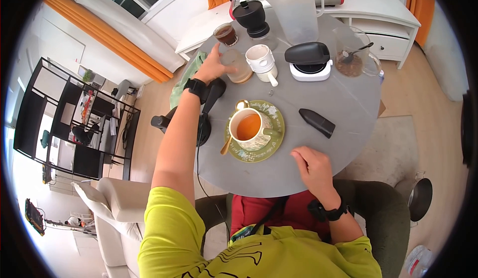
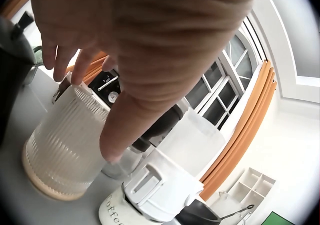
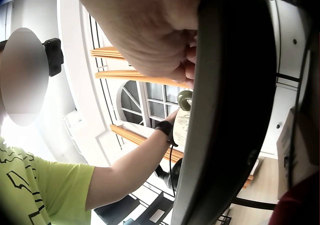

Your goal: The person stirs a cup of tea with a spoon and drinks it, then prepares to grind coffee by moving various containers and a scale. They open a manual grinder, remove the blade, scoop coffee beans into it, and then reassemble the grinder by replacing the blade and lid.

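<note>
The left hand [image 1: 211, 68] is at a ribbed clear glass [image 1: 236, 68] with a pale brown base. In the left wrist view the hand [image 2: 145, 40] is above the ribbed glass [image 2: 67, 140], fingers spread beyond its rim and thumb on the near side; contact is unclear. A small glass of dark liquid [image 1: 226, 35] stands just past the fingers, and a white cup [image 1: 264, 64] to the right. The idle right hand [image 1: 314, 173], fingers loosely bent, rests at the table's near edge, below a black tapered object [image 1: 317, 122]. In the right wrist view that hand [image 3: 155, 30] holds nothing visible.
A patterned cup of orange-brown liquid [image 1: 249, 127] sits on a green saucer [image 1: 279, 128] with a gold spoon. Behind are a black-topped grinder [image 1: 251, 16], clear pitcher [image 1: 298, 19], white scale-like device [image 1: 309, 71] and glass of beans [image 1: 348, 65]. A black gooseneck kettle [image 1: 204, 126] stands left.
</note>
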Demonstrator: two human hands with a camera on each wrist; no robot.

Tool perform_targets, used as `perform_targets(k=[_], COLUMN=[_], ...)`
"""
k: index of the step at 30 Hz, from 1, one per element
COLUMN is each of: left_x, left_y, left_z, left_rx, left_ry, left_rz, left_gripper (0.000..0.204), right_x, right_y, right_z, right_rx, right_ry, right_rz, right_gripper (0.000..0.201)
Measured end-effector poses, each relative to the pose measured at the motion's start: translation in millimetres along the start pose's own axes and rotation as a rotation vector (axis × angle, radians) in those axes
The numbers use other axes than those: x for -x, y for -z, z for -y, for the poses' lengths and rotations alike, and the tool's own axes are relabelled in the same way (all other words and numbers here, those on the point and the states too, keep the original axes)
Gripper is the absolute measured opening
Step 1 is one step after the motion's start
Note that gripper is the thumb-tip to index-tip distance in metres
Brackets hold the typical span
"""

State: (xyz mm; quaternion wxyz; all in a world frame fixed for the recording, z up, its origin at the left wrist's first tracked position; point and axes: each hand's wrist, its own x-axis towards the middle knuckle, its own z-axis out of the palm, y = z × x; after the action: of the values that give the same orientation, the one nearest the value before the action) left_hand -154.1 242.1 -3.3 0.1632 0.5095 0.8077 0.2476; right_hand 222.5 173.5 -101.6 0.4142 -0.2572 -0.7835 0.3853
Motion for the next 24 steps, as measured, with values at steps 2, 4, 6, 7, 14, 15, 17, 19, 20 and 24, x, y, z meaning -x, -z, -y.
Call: perform_targets(k=[2,4,6,7,14,15,17,19,20,24], left_x=[-4.0,-7.8,-9.6,-9.5,-3.3,-4.3,-7.8,-8.5,-8.3,-2.3], left_y=[-8.9,-15.1,-17.9,-18.2,-16.8,-17.7,-19.7,-19.7,-19.3,-13.8], left_z=[3.2,4.2,4.4,3.2,-2.9,-1.6,1.5,1.3,-1.1,-14.5], left_rx=[-0.017,-0.040,-0.067,-0.058,-0.004,-0.004,-0.053,-0.054,-0.056,-0.046], left_ry=[-0.062,-0.056,-0.045,-0.037,-0.028,-0.027,-0.077,-0.070,-0.063,-0.025], left_rz=[0.010,-0.019,-0.050,-0.081,-0.118,-0.118,-0.173,-0.181,-0.190,-0.230], left_gripper=[0.115,0.115,0.116,0.118,0.121,0.121,0.120,0.119,0.117,0.114], right_x=[-0.8,-1.2,-1.2,-1.3,-2.2,-2.2,-2.0,-1.8,-1.5,-1.5], right_y=[0.8,1.0,0.4,-0.1,0.0,0.3,0.3,0.2,0.2,-0.6], right_z=[1.5,3.3,2.3,1.9,2.4,2.8,2.9,2.2,1.8,-0.2], right_rx=[0.014,-0.002,-0.004,-0.007,-0.017,-0.015,-0.012,-0.008,-0.005,-0.001], right_ry=[0.010,-0.011,-0.016,-0.025,-0.034,-0.039,-0.044,-0.036,-0.035,-0.024], right_rz=[-0.005,0.000,0.006,0.010,0.017,0.020,0.024,0.013,0.012,0.003], right_gripper=[0.008,0.008,0.008,0.008,0.009,0.008,0.008,0.008,0.008,0.007])
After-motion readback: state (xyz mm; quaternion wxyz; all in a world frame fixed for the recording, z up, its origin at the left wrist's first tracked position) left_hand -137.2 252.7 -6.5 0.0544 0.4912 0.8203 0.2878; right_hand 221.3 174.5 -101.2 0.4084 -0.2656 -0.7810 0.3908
